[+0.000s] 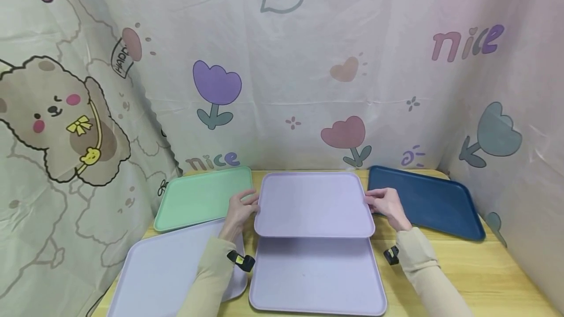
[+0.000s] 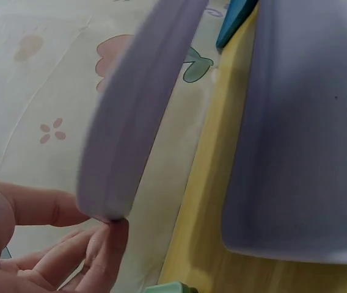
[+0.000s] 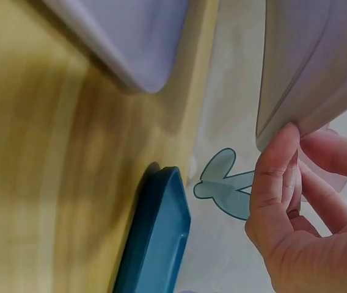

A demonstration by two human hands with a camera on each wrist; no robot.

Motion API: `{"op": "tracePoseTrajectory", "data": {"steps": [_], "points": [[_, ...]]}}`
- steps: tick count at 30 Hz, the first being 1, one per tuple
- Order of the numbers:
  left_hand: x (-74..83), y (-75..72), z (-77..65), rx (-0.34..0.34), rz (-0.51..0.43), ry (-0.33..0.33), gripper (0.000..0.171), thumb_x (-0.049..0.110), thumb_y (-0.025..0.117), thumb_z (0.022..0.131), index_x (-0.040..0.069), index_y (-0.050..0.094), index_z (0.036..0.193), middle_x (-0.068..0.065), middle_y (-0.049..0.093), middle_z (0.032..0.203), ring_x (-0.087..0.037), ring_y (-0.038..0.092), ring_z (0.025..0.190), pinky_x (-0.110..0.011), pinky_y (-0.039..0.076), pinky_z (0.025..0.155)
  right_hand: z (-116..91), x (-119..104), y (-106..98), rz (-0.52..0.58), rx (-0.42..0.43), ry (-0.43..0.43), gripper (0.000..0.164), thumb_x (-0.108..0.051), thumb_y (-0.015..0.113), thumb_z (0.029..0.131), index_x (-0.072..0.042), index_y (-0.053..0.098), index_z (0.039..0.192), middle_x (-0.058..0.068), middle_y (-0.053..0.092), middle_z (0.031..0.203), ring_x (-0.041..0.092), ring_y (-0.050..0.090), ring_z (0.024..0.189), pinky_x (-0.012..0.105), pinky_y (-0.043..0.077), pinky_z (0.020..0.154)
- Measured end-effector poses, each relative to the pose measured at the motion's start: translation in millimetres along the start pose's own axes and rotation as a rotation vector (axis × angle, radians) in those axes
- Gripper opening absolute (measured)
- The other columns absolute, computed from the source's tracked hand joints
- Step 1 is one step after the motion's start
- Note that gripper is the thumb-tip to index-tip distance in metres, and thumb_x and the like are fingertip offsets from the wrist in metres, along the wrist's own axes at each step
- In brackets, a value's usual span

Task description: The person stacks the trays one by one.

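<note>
A lilac rectangular tray (image 1: 314, 204) is held by its two short ends, raised over a second lilac tray (image 1: 317, 278) that lies on the table. My left hand (image 1: 241, 212) pinches its left end; in the left wrist view the thumb and fingers of that hand (image 2: 57, 238) grip the edge of the raised tray (image 2: 124, 122). At the other end my right hand (image 1: 387, 206) pinches the rim. The right wrist view shows that hand's fingers (image 3: 274, 177) under the corner of the raised tray (image 3: 314, 73), with a gap between it and the table.
A green tray (image 1: 207, 197) lies at the back left and a dark blue tray (image 1: 423, 202) at the back right. Another lilac tray (image 1: 163, 268) lies at the front left, under my left forearm. Printed curtains (image 1: 282, 62) hang behind the wooden table (image 1: 480, 278).
</note>
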State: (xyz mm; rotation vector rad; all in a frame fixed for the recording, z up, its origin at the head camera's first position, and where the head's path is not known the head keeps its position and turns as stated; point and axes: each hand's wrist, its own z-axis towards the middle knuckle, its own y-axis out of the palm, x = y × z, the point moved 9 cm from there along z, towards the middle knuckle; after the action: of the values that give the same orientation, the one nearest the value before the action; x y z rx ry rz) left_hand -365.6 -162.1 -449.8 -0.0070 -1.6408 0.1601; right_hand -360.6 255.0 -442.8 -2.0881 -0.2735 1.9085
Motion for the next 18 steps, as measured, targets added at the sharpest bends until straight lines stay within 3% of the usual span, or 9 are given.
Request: {"op": "tracePoseTrajectory", "data": {"steps": [5,10,18], "points": [[1.3,-5.6,-9.9,0.044,0.017,0.019,0.049,-0.010,0.069,0.082,-0.007,0.061,0.130,-0.031,0.066,0.124,-0.032,0.073,0.105,-0.025,0.062,0.076,-9.8,5.1,-0.9,0.011,-0.038,0.019,0.036,-0.004,0.065,0.092,0.020,0.062,0.120,0.000,0.074,0.083,0.003,0.064,0.064,0.026,0.061,0.065],[-3.8,-10.3,-17.5,0.061,-0.054,0.016,0.044,-0.009,0.072,0.083,-0.010,0.062,0.126,-0.031,0.069,0.118,-0.019,0.076,0.088,-0.026,0.063,0.074,-16.9,7.4,-1.4,0.036,-0.100,0.030,0.038,-0.005,0.066,0.093,0.021,0.061,0.119,0.000,0.073,0.080,0.006,0.068,0.063,0.026,0.062,0.065],[-15.7,-14.5,-32.4,0.029,-0.097,-0.011,0.048,-0.010,0.074,0.079,-0.017,0.060,0.124,-0.029,0.072,0.112,-0.011,0.074,0.082,-0.026,0.063,0.072,-29.3,15.4,1.3,0.062,-0.213,0.020,0.040,-0.007,0.067,0.094,0.022,0.059,0.119,0.002,0.075,0.086,0.008,0.072,0.070,0.028,0.064,0.070]]}}
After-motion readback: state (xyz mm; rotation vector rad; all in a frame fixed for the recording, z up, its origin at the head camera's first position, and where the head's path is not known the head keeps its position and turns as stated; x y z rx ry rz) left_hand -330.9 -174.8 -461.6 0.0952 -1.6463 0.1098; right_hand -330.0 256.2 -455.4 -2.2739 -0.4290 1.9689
